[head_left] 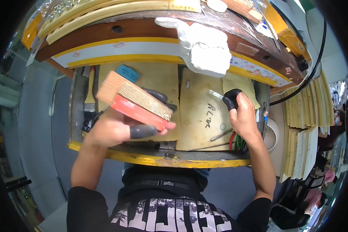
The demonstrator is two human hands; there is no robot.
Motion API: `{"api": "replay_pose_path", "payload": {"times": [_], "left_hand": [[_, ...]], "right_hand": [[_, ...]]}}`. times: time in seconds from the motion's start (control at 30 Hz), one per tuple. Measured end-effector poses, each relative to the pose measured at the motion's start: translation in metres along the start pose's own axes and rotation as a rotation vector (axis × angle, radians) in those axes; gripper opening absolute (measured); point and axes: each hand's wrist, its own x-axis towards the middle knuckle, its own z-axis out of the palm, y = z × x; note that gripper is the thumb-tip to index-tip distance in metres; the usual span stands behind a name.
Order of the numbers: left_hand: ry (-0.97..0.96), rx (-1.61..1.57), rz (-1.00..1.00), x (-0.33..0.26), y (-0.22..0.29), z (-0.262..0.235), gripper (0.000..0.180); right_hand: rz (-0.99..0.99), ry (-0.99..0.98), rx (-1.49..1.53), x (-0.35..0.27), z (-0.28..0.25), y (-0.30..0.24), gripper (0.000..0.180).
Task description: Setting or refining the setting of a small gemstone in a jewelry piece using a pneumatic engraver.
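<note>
My left hand grips a wooden block with a tan, wavy-ridged band and a red strip along its near side. The block is tilted, and black finger covers show on the thumb and on fingers behind it. To the right, my right hand is closed in a pinch, with black covers on thumb and index finger. A short, shiny metal strip sticks out to the left from those fingertips. Below both hands lies an open drawer with yellow edging, lined with stained yellowish boards.
A brush and a blue card lie in the drawer's left half. Near its front right are a metal rod tool and coiled cords. A white glove-like form overhangs the bench edge. Yellow boards stand at right.
</note>
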Motion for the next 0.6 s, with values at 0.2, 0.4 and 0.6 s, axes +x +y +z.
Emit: {"api": "replay_pose_path", "payload": {"times": [0.2,0.4,0.6], "left_hand": [[0.118,0.107,0.222,0.004,0.014,-0.003,0.053],[0.25,0.149,0.326,0.007,0.023,0.013,0.061],[0.223,0.164,0.467,0.016,0.018,0.024,0.058]], "right_hand": [[-0.073,0.446,-0.15,-0.017,-0.014,0.011,0.028],[0.37,1.012,0.095,-0.038,-0.07,0.096,0.034],[0.561,0.417,0.371,-0.027,-0.081,0.153,0.026]]}}
